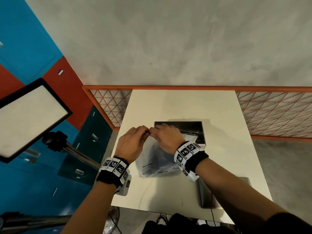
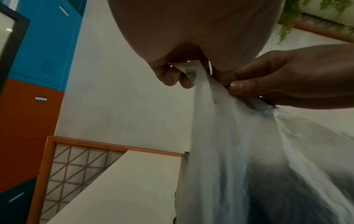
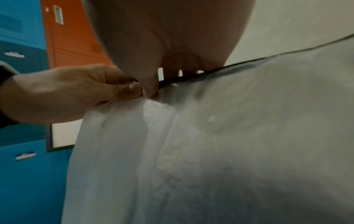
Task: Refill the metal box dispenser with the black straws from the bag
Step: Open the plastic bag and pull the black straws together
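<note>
From the head view, the left hand [image 1: 133,142] and the right hand [image 1: 166,138] meet above a white table [image 1: 224,162], both pinching the top edge of a translucent plastic bag [image 1: 157,163] that hangs between them down to the tabletop; the fingertips themselves are hidden behind the knuckles here. Behind the bag stands the metal box dispenser [image 1: 185,128], its open top dark, its left front part covered by the right hand and the bag, so what lies inside cannot be made out. The bag shows grey print near its lower edge and a dark mass within, too blurred to resolve as single straws. A flat grey object [image 1: 209,195] lies at the table's near right, partly hidden by the right forearm. In the left wrist view, the left hand's fingers [image 2: 172,77] are curled, nipping a folded corner of the bag's rim, while the right hand's thumb [image 2: 247,87] presses the film just beside them; the bag falls away blurred, dark at the bottom. In the right wrist view, the palm fills the top, the left hand pinches the rim at the left, and a thin black line [image 3: 191,76] runs along the bag's top edge; the dispenser is out of sight.
</note>
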